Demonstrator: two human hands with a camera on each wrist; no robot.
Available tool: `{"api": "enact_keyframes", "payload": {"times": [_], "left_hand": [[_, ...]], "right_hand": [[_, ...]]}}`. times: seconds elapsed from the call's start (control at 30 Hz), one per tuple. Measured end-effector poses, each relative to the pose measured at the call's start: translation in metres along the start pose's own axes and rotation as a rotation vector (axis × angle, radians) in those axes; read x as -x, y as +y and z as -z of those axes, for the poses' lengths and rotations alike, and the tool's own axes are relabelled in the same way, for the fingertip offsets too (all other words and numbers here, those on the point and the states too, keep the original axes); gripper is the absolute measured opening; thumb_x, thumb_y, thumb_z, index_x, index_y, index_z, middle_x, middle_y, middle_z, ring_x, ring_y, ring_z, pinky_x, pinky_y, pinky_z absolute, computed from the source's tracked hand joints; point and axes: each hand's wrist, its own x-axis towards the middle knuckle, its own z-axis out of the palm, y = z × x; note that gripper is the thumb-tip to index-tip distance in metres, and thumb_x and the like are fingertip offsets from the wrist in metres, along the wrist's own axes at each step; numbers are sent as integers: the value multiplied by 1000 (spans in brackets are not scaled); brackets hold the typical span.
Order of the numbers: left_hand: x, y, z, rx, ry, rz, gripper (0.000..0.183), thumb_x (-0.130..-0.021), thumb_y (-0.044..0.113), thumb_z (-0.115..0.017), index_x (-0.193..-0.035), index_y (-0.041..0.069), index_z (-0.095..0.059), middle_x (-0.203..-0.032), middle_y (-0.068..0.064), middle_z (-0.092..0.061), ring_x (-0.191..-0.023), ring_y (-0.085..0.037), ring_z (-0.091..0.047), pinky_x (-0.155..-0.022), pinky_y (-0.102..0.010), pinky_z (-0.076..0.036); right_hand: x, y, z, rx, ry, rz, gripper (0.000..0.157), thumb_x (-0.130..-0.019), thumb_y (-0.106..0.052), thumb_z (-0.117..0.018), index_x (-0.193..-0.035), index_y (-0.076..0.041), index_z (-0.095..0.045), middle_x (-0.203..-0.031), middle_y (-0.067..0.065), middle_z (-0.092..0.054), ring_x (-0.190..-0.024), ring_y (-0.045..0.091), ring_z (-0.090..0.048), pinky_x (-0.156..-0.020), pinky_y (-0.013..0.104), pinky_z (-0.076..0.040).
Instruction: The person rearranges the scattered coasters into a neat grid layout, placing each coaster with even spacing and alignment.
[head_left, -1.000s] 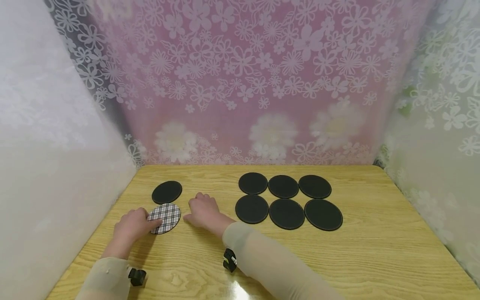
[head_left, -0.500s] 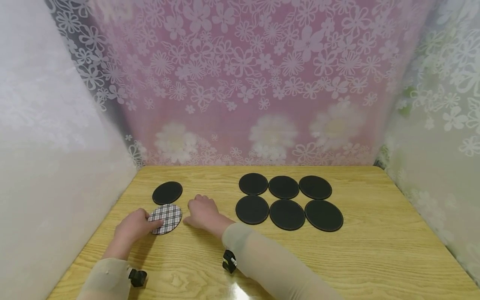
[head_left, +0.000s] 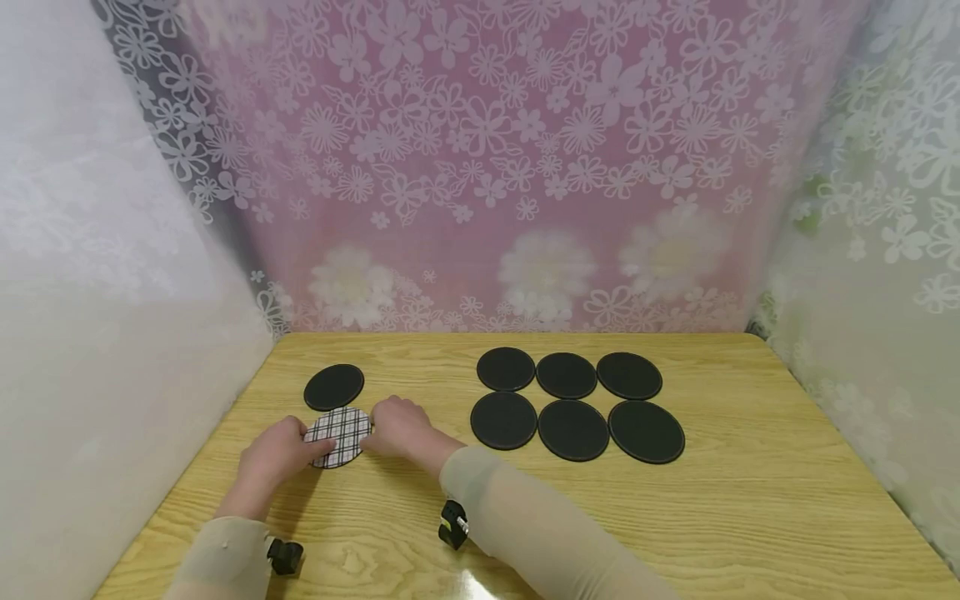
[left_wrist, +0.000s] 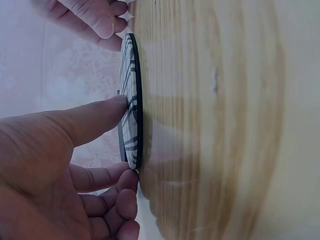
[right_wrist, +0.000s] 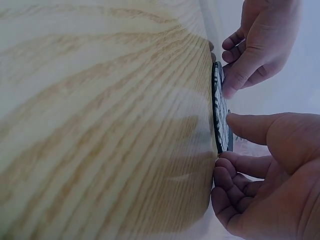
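Note:
A round coaster with a black-and-white plaid face [head_left: 347,427] lies flat at the left of the table in the head view. My left hand [head_left: 274,454] holds its left side, the thumb [left_wrist: 107,112] on the plaid face and curled fingers at the rim. From the opposite side my right hand [head_left: 401,427] pinches the right edge, its thumb [right_wrist: 247,126] against the face and its index fingertip at the rim. Both wrist views show the coaster edge-on, its dark underside close to the wood. Just behind it lies a plain black coaster [head_left: 333,387].
To the right, several black round coasters [head_left: 574,429] lie in two rows, edges close together. The wooden table [head_left: 735,517] ends at a pink flowered curtain [head_left: 480,167] behind, with pale sheets at both sides. A small black device [head_left: 453,525] sits at my right sleeve.
The plaid coaster has shifted slightly right with my left hand. My right hand, earlier apart from it, now meets its right edge. The black coasters have stayed put.

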Motion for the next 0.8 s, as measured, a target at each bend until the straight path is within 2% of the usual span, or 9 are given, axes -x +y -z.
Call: {"api": "enact_keyframes", "payload": {"times": [0.1,0.2,0.3,0.37,0.43,0.53,0.63,0.8], "left_hand": [[0,2,0,0,4,6,49,-101,48,-79,-96,2,-63,-82,-7,-59,-75,-25,-54,-65,-41,-41],[1,3,-1,2,8,6,50,-100,49,-79,-95,2,-63,-82,-7,-59,-75,-26,-54,-65,-42,-41],[1,4,-1,3,17,7,50,-99,49,-80,-92,3,-62,-81,-8,-58,-75,-27,-54,-65,-43,-41],[2,4,-1,5,29,6,49,-99,49,-80,-90,5,-61,-80,-7,-57,-74,-27,-54,-64,-43,-40],[3,6,-1,7,43,8,47,-98,48,-81,-92,5,-62,-81,-8,-59,-75,-27,-55,-64,-44,-42],[4,8,1,0,65,7,51,-97,47,-82,-102,-1,-63,-89,-13,-65,-79,-30,-60,-67,-50,-48],[5,11,2,-19,83,7,61,-96,48,-83,-113,-7,-62,-98,-20,-69,-87,-37,-67,-73,-59,-53],[6,17,2,-35,104,10,64,-96,48,-84,-117,-8,-60,-105,-25,-70,-98,-45,-70,-82,-67,-52]], "right_hand": [[-3,2,-2,-22,-14,0,22,-97,-44,-84,-94,-23,-82,-94,-9,-71,-86,14,-62,-76,35,-53],[4,-1,6,-45,-26,-6,23,-99,-42,-82,-102,-19,-84,-103,-6,-74,-97,15,-65,-81,36,-54],[22,-9,23,-92,-35,-16,22,-101,-38,-81,-97,-16,-82,-98,-6,-72,-92,13,-64,-80,34,-53],[14,-4,15,-120,-41,-13,29,-100,-38,-81,-81,-17,-74,-82,-7,-63,-76,12,-56,-69,33,-48],[10,-2,11,-150,-55,-23,40,-100,-39,-82,-71,-17,-65,-73,-6,-54,-67,14,-49,-64,32,-44],[-11,8,-9,-167,-52,-39,49,-99,-43,-83,-65,-20,-56,-67,-6,-46,-62,14,-44,-60,33,-40],[-11,8,-7,-185,-50,-58,52,-98,-41,-83,-63,-20,-52,-63,-6,-40,-57,14,-39,-57,31,-37],[-16,13,-6,-207,-79,-89,57,-98,-37,-82,-58,-20,-45,-55,-8,-30,-49,12,-31,-50,29,-31]]}}
